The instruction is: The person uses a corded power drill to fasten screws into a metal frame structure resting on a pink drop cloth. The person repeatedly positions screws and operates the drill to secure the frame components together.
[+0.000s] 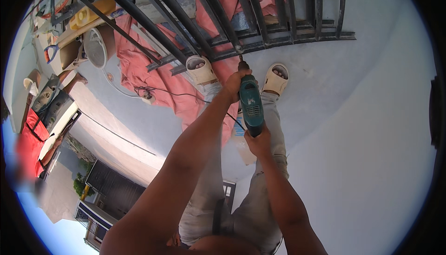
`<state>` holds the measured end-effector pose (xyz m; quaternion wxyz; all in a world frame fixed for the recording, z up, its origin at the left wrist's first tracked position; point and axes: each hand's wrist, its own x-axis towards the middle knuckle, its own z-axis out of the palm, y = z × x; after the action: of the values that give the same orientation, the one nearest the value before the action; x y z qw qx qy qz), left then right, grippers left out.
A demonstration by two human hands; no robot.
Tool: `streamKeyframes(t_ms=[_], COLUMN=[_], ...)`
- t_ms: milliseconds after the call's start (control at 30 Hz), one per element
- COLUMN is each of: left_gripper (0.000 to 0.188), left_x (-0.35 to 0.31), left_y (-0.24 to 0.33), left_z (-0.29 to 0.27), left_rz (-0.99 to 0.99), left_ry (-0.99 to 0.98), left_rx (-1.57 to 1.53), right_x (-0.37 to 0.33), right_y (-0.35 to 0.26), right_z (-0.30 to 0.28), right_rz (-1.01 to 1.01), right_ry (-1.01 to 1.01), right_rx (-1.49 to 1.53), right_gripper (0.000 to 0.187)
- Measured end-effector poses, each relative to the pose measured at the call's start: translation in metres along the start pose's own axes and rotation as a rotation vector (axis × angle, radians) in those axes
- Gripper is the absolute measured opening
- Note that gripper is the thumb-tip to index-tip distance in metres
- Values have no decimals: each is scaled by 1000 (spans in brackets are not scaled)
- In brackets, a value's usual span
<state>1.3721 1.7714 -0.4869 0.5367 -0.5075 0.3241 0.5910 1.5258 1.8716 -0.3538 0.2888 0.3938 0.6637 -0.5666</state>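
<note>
Both of my hands are on a teal power drill [251, 101]. My left hand [233, 86] wraps round its front end, close to the chuck. At the back, my right hand [259, 142] grips the handle end. The drill points away from me, and its bit [241, 58] meets the lower rail of a dark metal grille [297, 38] at a pale spot on the bar. Whether the bit has gone into the metal cannot be made out. A black cord [183, 94] leads from the drill to the left.
My feet in beige clogs [276, 79] stand near the grille's rail. A red cloth [153, 85] lies under the grille. A power socket block [147, 98], a pale bucket [95, 48] and a yellow jug [90, 14] sit to the left. A cardboard box [245, 150] lies between my legs.
</note>
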Motion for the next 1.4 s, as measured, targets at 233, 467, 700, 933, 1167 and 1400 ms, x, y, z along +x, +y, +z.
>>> streamKeyframes(t_ms=[233,467,700,933,1167,1400], left_gripper=[29,27,33,30,30,27], left_x=[50,71,78,75,81,87], left_y=[18,27,29,30,26,26], left_z=[-25,-36,-46,-44,-47,-40], left_rz=[-34,-16,-49,-56,-51,13], left_ry=[4,-7,21,55,10,42], left_rx=[52,114,138,17,-40,148], right_x=[35,53,58,66,69,60], right_y=[27,37,40,38,41,42], right_z=[34,50,57,54,48,69], right_rz=[27,34,-17,-27,8,194], right_ry=[59,83,138,131,74,72], right_rx=[29,57,73,13,15,441], right_gripper=[59,59,43,50,66,32])
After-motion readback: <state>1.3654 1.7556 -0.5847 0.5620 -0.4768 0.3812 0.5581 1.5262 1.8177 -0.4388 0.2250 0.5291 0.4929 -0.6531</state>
